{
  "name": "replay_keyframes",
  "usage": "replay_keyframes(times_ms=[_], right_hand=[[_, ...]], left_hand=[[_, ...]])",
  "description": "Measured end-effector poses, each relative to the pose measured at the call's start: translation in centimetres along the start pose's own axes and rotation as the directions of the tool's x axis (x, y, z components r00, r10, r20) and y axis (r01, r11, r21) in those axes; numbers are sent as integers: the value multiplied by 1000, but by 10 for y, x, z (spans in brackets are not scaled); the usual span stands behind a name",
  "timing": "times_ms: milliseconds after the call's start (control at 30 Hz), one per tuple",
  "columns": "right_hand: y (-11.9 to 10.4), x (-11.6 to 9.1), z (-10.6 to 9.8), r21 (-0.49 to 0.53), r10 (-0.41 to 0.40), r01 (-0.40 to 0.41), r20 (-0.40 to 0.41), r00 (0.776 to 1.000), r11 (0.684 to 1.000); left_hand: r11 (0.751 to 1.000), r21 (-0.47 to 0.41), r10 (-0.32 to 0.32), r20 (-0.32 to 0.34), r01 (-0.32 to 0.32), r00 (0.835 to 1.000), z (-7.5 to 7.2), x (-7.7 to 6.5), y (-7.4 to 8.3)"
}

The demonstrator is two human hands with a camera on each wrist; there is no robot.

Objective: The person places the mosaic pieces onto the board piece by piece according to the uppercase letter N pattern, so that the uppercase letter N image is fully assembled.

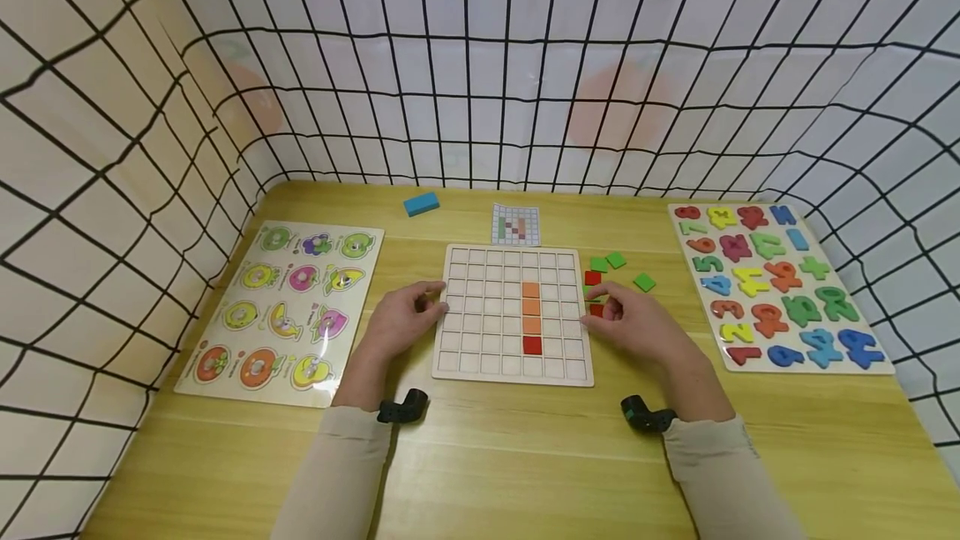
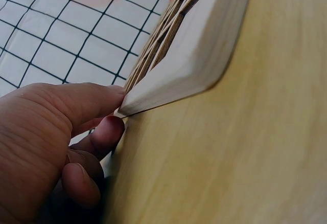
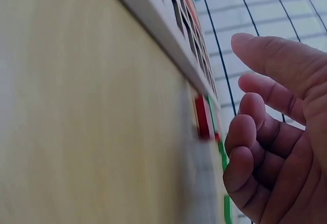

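Observation:
A wooden grid board (image 1: pixel 480 373) lies on the table between the two hands. One column of its cells holds several orange tiles (image 1: pixel 531 307), with a red tile (image 1: pixel 532 346) below them. My left hand (image 1: pixel 401 319) holds the board's left edge with thumb and index finger; the thumb's tip meets the board's rim (image 2: pixel 168 73) in the left wrist view. My right hand (image 1: pixel 637 323) hovers by the right edge with loosely curled fingers and nothing between them. Beneath and beside it lie loose red tiles (image 1: pixel 592 277) and green tiles (image 1: pixel 644 282), some partly hidden.
A small printed pattern card (image 1: pixel 516 226) lies behind the board, and a blue block (image 1: pixel 422 204) sits to its left. On the left is a fruit puzzle board (image 1: pixel 352 273); on the right, a number puzzle board (image 1: pixel 813 361). Black wire mesh (image 1: pixel 468 98) encloses the table.

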State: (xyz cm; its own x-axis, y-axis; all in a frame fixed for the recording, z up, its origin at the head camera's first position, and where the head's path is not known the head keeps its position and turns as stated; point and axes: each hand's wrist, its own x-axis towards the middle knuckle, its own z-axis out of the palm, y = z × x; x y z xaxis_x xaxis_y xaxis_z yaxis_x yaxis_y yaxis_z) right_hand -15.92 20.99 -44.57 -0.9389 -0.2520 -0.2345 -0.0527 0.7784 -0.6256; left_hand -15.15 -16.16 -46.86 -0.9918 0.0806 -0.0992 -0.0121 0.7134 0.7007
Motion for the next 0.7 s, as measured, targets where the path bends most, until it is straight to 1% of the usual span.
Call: replay_keyframes(times_ms=[200, 333, 533, 700], right_hand=[[20, 1, -9, 7, 25, -25, -22, 999, 1000], [27, 1, -11, -1, 31, -31, -31, 999, 1000], [30, 1, -12, -12, 25, -25, -27, 999, 1000], [30, 2, -11, 1, 39, -39, -14, 999, 999]], left_hand=[[1000, 1, 0, 1, 0, 1000, -1, 1, 1], [1000, 2, 5, -2, -5, 1000, -1, 1, 1], [1000, 5, 1, 1, -1, 1000, 0, 1, 2], [1000, 5, -14, 8, 14, 1000, 0, 1, 1]])
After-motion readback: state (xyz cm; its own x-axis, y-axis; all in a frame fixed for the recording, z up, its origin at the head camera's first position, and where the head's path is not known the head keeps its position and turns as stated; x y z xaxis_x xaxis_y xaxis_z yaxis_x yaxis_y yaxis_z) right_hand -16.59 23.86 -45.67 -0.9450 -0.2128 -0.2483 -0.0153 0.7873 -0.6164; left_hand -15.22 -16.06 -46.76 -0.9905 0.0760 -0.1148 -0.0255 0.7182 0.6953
